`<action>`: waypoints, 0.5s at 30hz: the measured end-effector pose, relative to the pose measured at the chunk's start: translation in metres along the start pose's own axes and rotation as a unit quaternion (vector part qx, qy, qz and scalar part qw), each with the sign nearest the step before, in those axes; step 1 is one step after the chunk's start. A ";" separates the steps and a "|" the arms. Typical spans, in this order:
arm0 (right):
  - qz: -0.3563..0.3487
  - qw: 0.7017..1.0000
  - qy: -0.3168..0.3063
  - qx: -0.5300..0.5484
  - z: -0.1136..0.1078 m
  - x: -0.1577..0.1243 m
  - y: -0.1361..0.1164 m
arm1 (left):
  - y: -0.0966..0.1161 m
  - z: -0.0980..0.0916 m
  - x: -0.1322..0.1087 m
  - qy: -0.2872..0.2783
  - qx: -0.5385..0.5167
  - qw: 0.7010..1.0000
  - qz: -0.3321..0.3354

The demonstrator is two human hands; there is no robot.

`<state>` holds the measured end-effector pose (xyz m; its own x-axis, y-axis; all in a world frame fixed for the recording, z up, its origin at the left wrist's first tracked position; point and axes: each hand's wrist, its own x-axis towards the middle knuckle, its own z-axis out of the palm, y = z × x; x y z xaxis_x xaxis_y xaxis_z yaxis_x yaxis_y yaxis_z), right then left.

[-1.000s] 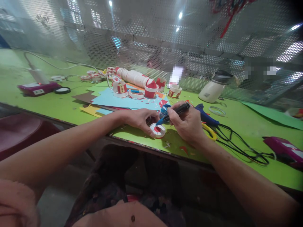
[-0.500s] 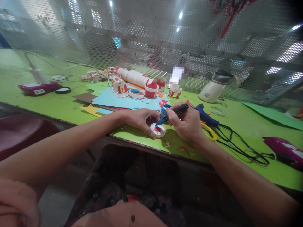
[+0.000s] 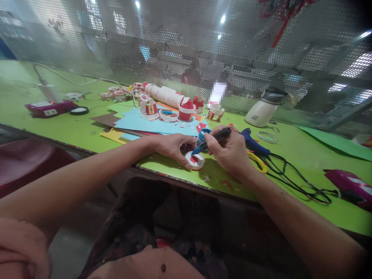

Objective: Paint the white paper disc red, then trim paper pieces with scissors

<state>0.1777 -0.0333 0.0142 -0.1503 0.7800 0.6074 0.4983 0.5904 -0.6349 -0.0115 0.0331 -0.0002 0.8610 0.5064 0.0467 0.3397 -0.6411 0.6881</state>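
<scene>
My left hand (image 3: 172,147) pinches a small round white and red paper piece (image 3: 195,160) lying flat on the green table (image 3: 72,130) near its front edge. My right hand (image 3: 231,153) grips a black marker with a blue tip (image 3: 209,141) like a pen. The tip rests on the round piece's top face. A small blue container (image 3: 201,135) sits just behind the two hands.
Coloured paper sheets (image 3: 151,123) and red and white paper cups (image 3: 185,108) lie behind. A blue glue gun (image 3: 253,142), yellow scissors (image 3: 258,162) and black cables (image 3: 293,178) are to the right. A white jar (image 3: 261,108) stands by the mesh wall. Magenta devices (image 3: 49,108) sit far left and right.
The marker tip has shifted slightly over the round piece. Both hands stay in almost the same place.
</scene>
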 end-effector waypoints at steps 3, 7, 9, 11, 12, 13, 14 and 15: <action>0.009 1.000 0.011 -0.013 0.001 0.002 0.002 | 0.001 0.000 0.000 -0.001 -0.001 1.000 -0.004; 0.005 1.000 0.023 -0.019 0.003 0.002 0.005 | 0.003 0.000 0.000 0.000 -0.015 1.000 -0.002; 0.004 1.000 0.021 -0.011 0.003 0.001 0.006 | 0.004 0.001 0.000 -0.001 -0.022 1.000 -0.001; 0.001 1.000 0.026 0.003 0.002 0.000 0.006 | 0.005 0.001 0.000 -0.001 -0.022 1.000 -0.002; 0.001 0.999 0.034 0.012 0.001 -0.001 0.005 | 0.005 0.001 0.000 0.000 -0.021 1.000 -0.004; 0.001 0.999 0.046 0.021 0.000 -0.001 0.004 | 0.006 0.001 -0.001 0.001 -0.019 1.000 -0.007; 0.002 0.998 0.058 0.029 -0.001 -0.001 0.003 | 0.007 0.001 -0.001 0.000 -0.018 1.000 -0.011; 0.003 0.997 0.068 0.035 -0.002 -0.001 0.002 | 0.007 0.001 -0.001 -0.002 -0.017 1.000 -0.015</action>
<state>0.1805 -0.0329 0.0133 -0.0269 0.7513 0.6594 0.4379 0.6019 -0.6679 -0.0094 0.0275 0.0043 0.8528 0.5217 0.0230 0.3514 -0.6059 0.7137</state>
